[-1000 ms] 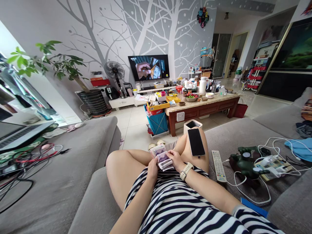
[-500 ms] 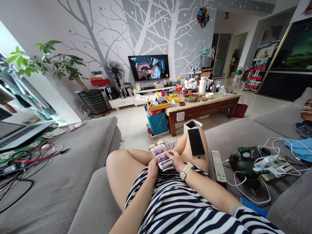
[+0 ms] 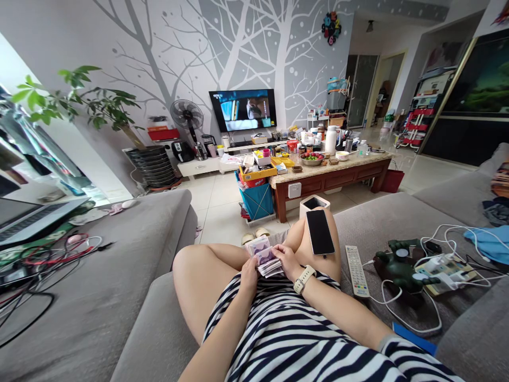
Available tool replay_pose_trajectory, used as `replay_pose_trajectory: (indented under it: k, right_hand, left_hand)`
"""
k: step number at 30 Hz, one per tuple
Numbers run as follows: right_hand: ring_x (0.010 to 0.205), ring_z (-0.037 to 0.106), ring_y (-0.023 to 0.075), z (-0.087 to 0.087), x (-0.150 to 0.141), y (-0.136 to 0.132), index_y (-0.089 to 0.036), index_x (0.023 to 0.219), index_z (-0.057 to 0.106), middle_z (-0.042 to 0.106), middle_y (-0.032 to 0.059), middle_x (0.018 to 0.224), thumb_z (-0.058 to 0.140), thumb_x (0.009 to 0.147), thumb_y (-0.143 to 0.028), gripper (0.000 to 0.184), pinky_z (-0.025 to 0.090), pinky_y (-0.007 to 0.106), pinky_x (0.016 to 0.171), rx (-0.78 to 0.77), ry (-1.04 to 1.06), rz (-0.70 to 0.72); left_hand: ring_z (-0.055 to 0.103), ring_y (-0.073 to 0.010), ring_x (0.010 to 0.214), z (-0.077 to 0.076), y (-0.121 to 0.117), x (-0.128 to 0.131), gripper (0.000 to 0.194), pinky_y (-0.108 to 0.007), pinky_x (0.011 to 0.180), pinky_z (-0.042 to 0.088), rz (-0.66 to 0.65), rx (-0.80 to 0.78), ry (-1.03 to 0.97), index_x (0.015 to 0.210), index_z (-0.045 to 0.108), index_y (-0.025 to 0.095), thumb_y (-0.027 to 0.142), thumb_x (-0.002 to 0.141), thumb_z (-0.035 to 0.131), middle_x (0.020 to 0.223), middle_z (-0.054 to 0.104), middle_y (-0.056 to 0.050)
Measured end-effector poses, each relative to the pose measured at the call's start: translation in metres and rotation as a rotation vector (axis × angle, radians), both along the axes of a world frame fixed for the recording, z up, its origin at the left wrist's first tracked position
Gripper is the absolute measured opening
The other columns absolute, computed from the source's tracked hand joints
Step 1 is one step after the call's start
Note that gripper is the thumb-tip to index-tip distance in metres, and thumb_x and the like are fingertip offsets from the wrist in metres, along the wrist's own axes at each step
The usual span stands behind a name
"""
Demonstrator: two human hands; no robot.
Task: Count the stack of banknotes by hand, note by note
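Observation:
A stack of purple-and-white banknotes (image 3: 264,253) is held over my lap, its notes fanned, with a "5" showing on the upper ones. My left hand (image 3: 249,271) is closed on the stack's left side. On the right, my right hand (image 3: 284,258) pinches the edge of a note between thumb and fingers; a pale watch (image 3: 304,279) is on that wrist. A black-screened phone (image 3: 320,232) rests on my right thigh, just beyond the right hand. The lower part of the stack is partly hidden by my fingers.
On the sofa to the right lie a remote control (image 3: 357,271), a dark green figure (image 3: 401,268) and a power strip (image 3: 449,270) with white cables. Tangled cables (image 3: 35,270) and a laptop (image 3: 35,217) are at left. Ahead stands a crowded coffee table (image 3: 330,179).
My hands and the banknotes have hardly moved; the fanned notes shift very slightly. The picture on the television has changed.

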State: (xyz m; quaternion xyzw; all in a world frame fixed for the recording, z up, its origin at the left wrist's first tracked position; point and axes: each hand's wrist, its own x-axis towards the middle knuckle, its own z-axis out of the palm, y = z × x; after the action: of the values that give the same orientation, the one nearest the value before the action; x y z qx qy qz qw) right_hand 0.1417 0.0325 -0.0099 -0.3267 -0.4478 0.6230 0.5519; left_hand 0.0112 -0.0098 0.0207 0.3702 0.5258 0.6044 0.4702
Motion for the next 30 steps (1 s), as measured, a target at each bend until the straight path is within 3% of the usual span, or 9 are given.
replay_pose_trajectory:
  k: [16,25,30]
  right_hand:
    - [0.06,0.051,0.016,0.0,0.001,0.0,-0.02,0.068,0.061,0.055,-0.0023,0.061,0.072,0.069,-0.047,0.029,0.04,0.029,0.061,-0.014,-0.002,-0.002]
    - [0.052,0.046,0.0135,-0.001,0.0,0.0,-0.019,0.066,0.059,0.054,-0.003,0.052,0.067,0.074,-0.05,0.033,0.038,0.027,0.057,0.003,-0.026,-0.005]
    - [0.05,0.044,0.0124,-0.001,0.0,0.002,-0.02,0.064,0.054,0.053,-0.0046,0.051,0.074,0.068,-0.046,0.033,0.036,0.026,0.056,-0.007,-0.032,-0.025]
  left_hand:
    - [0.06,-0.0239,0.067,0.003,-0.002,0.003,0.015,-0.034,0.065,0.049,0.011,-0.025,-0.02,0.06,0.066,0.019,0.029,0.07,0.06,0.059,0.065,-0.004]
    - [0.065,-0.0252,0.078,-0.007,0.005,-0.001,0.022,-0.034,0.077,0.049,0.03,-0.026,-0.021,0.07,0.072,0.015,0.036,0.069,0.063,0.073,0.073,-0.007]
    - [0.067,-0.027,0.079,-0.012,0.007,-0.001,0.02,-0.037,0.08,0.05,0.012,-0.029,-0.061,0.074,0.072,0.016,0.034,0.068,0.065,0.071,0.074,-0.006]
